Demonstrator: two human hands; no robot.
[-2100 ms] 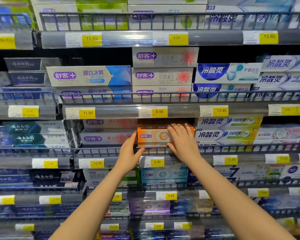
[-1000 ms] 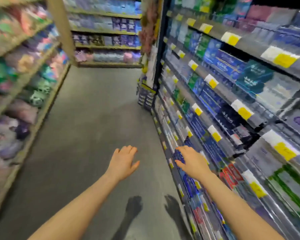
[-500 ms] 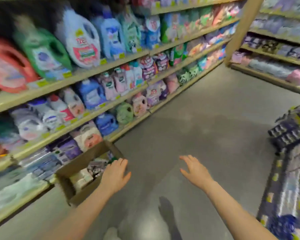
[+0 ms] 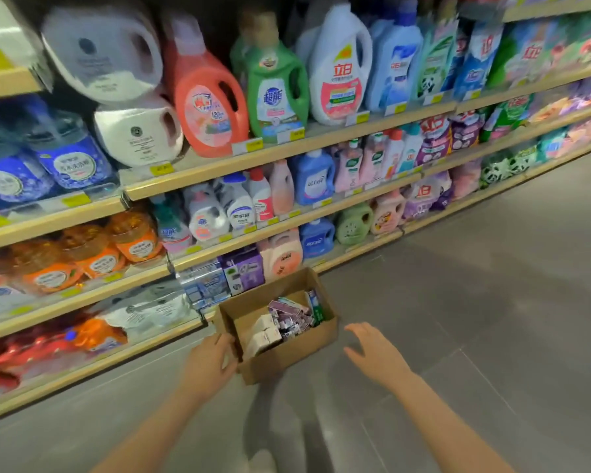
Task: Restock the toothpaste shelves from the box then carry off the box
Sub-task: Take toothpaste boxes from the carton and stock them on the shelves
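Reaching for open brown cardboard box (image 4: 289, 353) on grey floor, still part-full.
Left hand (image 4: 209, 360) and right hand (image 4: 372, 351) fingers released, grasping nothing; uneven lift could spill loose toothpaste cartons (image 4: 285, 322).

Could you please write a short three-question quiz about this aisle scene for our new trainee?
1. True or false: the cardboard box on the floor is empty.
2. Which hand is at the box's near left corner? A) left hand B) right hand C) neither
3. Fill in: the box sits on the floor in front of the lowest ___ of the detergent rack.

Key
1. False: small product cartons lie inside it.
2. A: the left hand is at that corner, while the right hand hovers open to the right of the box, apart from it.
3. shelf.
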